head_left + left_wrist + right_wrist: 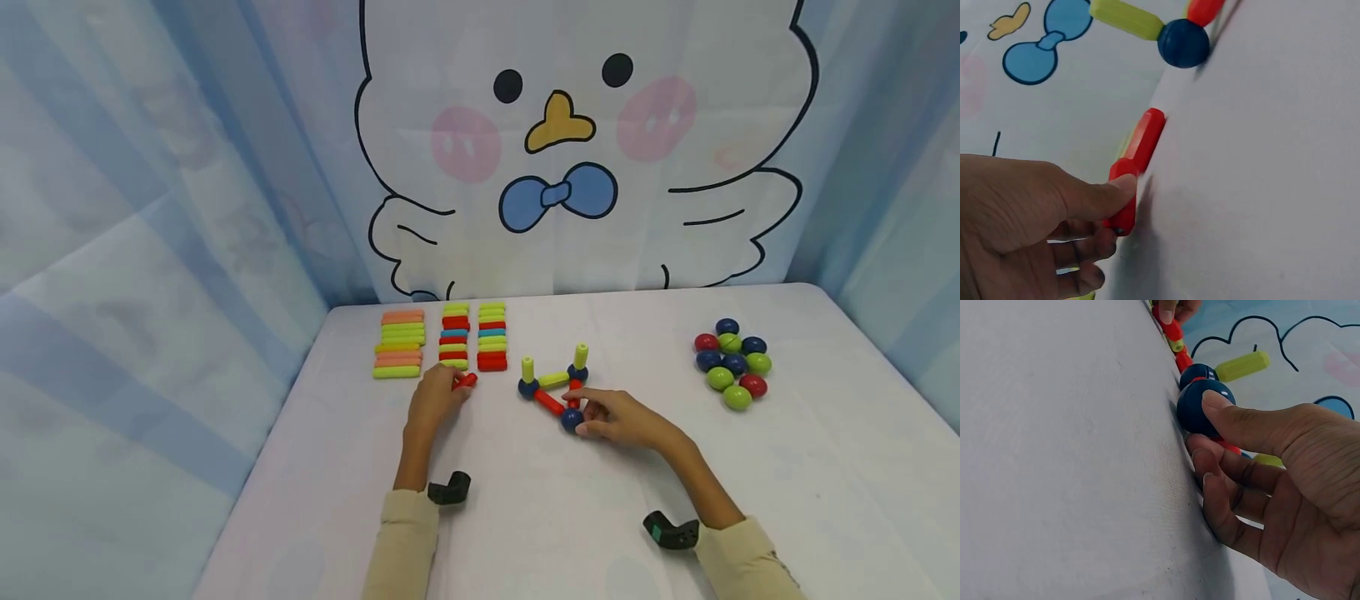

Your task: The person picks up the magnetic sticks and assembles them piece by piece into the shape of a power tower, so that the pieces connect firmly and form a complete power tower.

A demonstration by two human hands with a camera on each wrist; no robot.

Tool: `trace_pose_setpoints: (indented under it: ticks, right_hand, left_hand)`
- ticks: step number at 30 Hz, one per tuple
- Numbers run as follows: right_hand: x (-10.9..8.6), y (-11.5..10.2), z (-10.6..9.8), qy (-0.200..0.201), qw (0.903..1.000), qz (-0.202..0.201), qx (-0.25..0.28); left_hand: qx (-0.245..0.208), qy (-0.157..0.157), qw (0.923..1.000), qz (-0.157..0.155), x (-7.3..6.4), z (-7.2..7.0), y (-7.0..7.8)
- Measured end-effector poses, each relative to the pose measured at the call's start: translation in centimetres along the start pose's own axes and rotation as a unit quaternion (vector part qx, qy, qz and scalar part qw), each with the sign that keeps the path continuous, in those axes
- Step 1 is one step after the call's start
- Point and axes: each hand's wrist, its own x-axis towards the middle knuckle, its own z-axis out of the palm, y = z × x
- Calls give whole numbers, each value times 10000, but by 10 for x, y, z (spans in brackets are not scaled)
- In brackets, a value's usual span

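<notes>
My left hand (pixel 433 402) pinches a red stick (pixel 467 381) between thumb and fingers, just in front of the stick rows. Past its tip in the left wrist view, another red stick (pixel 1149 134) shows. A triangular frame of blue balls and sticks lies mid-table, with two red sides and one yellow-green side (pixel 555 380). Upright yellow-green sticks (pixel 581 356) rise from its two rear balls. At the front corner ball (pixel 1194 409), my right hand (pixel 618 417) has its thumb on the ball and its index finger over the right red side. The other fingers curl loosely below.
Three columns of coloured sticks (pixel 400 343) lie at the back left, red, yellow-green, blue and orange. A cluster of blue, red and green balls (pixel 733 363) sits at the back right. A printed curtain (pixel 555 258) hangs behind the white table (pixel 540 517).
</notes>
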Motion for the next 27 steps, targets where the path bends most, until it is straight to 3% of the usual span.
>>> trace_pose_setpoints:
  ticks: [2,4,8,10,12,14,19,27]
  right_hand:
    - [0,0,1,7,10000,17,31]
    - [0,0,2,15,10000,51,55]
    - [1,-1,3,39,9999,111,58]
    - [1,-1,4,61,9999,126,42]
    - [1,-2,4,92,9999,104,26]
    - [1,-2,4,126,9999,58,27]
    - [1,-1,4,222,9997,24,31]
    - [0,1,5,252,9996,-29,136]
  left_hand:
    - [-352,-440,9979,315,0,-3,1]
    - [-711,-987,9896,770,-1,-6,3]
    - [-1549,-2018,9524,1682,-5,-6,14]
    - [-1964,-2252,9340,1960,-8,-3,24]
    - [-2240,-2248,9232,2170,-10,4,35]
    - [-2351,-2106,9208,2292,-13,12,46]
    - [-2044,-1697,9316,2481,-19,34,66]
    - [-1940,-1416,9403,2412,-24,56,78]
